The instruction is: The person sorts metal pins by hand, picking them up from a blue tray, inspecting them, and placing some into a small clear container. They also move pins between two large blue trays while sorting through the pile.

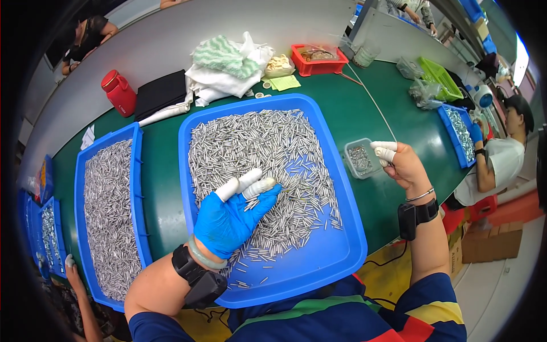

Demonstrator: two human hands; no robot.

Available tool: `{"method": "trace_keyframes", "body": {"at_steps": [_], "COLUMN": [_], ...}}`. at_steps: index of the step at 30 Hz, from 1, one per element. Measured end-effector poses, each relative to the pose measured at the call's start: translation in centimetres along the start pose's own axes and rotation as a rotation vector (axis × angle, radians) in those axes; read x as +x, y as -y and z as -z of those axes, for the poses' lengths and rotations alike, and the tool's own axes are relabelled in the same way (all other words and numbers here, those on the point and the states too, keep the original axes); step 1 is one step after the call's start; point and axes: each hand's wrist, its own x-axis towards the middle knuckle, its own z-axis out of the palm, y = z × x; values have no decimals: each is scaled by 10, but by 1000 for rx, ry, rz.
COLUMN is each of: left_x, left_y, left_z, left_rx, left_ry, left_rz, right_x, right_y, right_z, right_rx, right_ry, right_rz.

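Observation:
My left hand [231,216], in a blue glove with white finger covers, is palm up above a large blue tray [347,251]. Its fingers curl toward the thumb around a few small metal pins [250,203]. Loose silvery pins [239,142] are heaped over most of that tray, thinning toward its near right part. Off the tray's right side, my right hand [403,164] has white covers on its fingertips. Those fingers are closed in a pinch; what they hold, if anything, is too small to make out. Beside them sits a small clear container [348,149] with tiny metal pieces inside.
Left of the large tray stands a second blue tray [137,194] full of pins. Along the back are a red flask [118,94], black cloth [162,94], white cloths [213,80] and a red basket [319,67]. Co-workers sit at both sides; one [501,154] handles a blue tray [457,135].

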Motion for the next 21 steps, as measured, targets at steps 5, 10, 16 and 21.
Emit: {"method": "trace_keyframes", "body": {"at_steps": [5,10,16,21], "left_x": [0,-2,-1,2], "left_y": [1,2,5,5], "left_z": [5,19,4,7], "left_rx": [-22,-116,-124,-214], "left_ry": [-6,24,-44,-81], "left_rz": [28,44,53,56], "right_x": [-2,2,-4,-12], "right_y": [8,25,39,39], "right_z": [-12,-91,-171,-190], "right_rx": [265,576,544,377], "right_ry": [148,622,755,700], "right_rz": [-9,-137,-216,-226]}}
